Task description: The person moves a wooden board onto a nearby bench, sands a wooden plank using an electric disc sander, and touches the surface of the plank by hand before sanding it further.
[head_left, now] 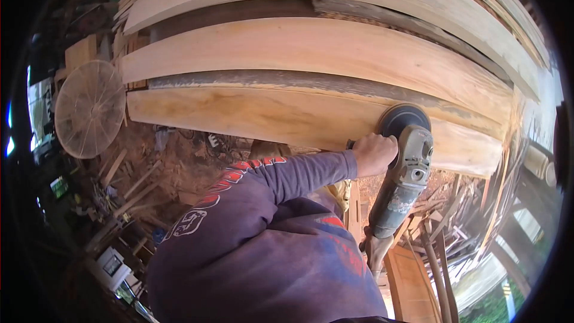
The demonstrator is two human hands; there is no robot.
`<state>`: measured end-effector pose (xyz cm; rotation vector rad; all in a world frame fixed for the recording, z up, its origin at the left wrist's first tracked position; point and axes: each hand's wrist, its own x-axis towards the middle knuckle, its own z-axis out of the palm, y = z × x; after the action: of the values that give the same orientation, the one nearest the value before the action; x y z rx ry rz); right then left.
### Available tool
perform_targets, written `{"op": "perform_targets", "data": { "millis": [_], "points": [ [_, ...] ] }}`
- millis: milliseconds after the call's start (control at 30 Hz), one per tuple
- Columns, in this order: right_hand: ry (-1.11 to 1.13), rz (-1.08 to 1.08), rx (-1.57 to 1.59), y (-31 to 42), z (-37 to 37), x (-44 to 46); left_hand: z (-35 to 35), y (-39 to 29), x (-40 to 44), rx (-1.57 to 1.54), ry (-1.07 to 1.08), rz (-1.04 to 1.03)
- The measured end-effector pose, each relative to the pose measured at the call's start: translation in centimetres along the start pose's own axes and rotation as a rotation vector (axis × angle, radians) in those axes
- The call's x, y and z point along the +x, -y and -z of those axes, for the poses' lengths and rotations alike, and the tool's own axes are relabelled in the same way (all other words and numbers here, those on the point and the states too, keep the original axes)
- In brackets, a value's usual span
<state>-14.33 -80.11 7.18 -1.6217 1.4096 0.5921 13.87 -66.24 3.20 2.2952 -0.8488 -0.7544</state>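
Power tool position: the power tool [399, 194] is held over the right-hand part of the near plank [257, 110], with its disc [396, 118] lying across that plank's surface; full contact cannot be confirmed from above.
Tool axis: the body is aligned slantwise, from the disc at the far end back toward the person's right side; the plank's long axis, laid from left to right, is crossed by it.
Left hand: the left hand [375, 154] is set at the tool's left side, just behind the disc; the fingers are curled tightly around a side handle [350, 143], whose dark end is exposed.
Right hand: the right hand [376, 250] is placed at the tool's rear end and appears to be wrapped around it; the individual fingers cannot be made out.
Nearer hand: the disc is approached more closely by the left hand, and is located beyond its fingers and to their right.
Plank relative to fingers: the plank is extended past the left fingers on both sides, its near edge being partly covered by the hand.
Adjacent stock: a middle plank [299, 45] is laid roughly parallel, farther from the person.
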Motion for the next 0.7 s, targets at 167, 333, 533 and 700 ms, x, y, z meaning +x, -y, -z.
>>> {"op": "perform_targets", "data": {
  "millis": [167, 333, 533, 700],
  "points": [
    [0.044, 0.459, -0.387, -3.6, -9.0, 0.2, 4.5, 11.8, -16.9, -0.166, -0.056, 0.343],
    [0.259, 0.626, -0.754, 7.7, -23.3, -8.6, 5.7, 25.2, -34.2, -0.293, -0.314, 0.58],
    [0.526, 1.007, -0.868, 16.7, -42.2, -15.4, 11.1, 38.9, -50.6, -0.415, -0.61, 0.653],
    [0.557, 1.172, -1.078, 21.6, -53.3, -19.1, 13.1, 43.7, -60.1, -0.519, -0.789, 0.811]
  ]
}}
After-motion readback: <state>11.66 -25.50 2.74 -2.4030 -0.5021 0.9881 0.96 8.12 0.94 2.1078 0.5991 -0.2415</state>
